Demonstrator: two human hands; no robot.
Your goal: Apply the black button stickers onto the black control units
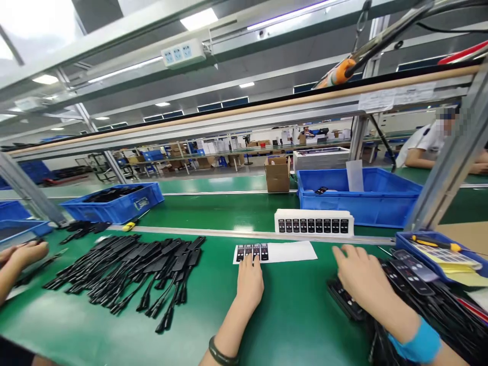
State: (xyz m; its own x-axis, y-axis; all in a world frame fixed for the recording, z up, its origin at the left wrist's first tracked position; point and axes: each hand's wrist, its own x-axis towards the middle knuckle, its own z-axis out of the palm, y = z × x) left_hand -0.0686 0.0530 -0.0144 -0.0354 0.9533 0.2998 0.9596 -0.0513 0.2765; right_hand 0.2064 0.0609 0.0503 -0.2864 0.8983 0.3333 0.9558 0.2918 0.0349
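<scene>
Head view: left hand on label strip edge, grip unclear; right hand unclenched; roomy bench between.

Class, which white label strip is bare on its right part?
The nearer strip, at the left hand: its labels show only at the left end. The farther strip, by the large blue bin, carries labels right across.

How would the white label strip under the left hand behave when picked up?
The strip is probably floppy, as it looks paper-thin. It seems light: a thin sheet bearing small black labels. It may slide on the smooth, shiny green table.
</scene>
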